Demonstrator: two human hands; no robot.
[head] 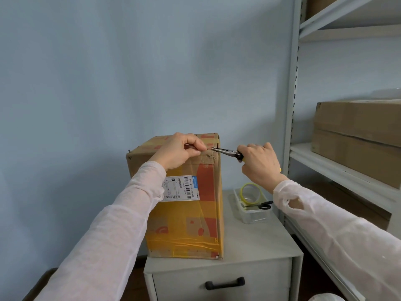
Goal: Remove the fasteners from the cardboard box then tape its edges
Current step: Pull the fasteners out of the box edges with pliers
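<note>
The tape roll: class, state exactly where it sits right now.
In the head view, the tape roll stands in the clear tub on the grey cabinet, right of the cardboard box, beside the scissors and below the right hand.

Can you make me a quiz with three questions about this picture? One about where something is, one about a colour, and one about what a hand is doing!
1. Where is the tape roll?
A) in the clear tub beside the cardboard box
B) on top of the box
C) on the shelf

2. What colour is the drawer handle?
A) red
B) black
C) white

3. What is the right hand doing?
A) waving in the air
B) gripping pliers
C) holding scissors

Answers:
1 A: the roll stands inside the tub, right of the box.
2 B: it is a dark bar on the grey drawer.
3 B: its fingers wrap the pliers' handles, and the tip meets the box's top edge.
</note>
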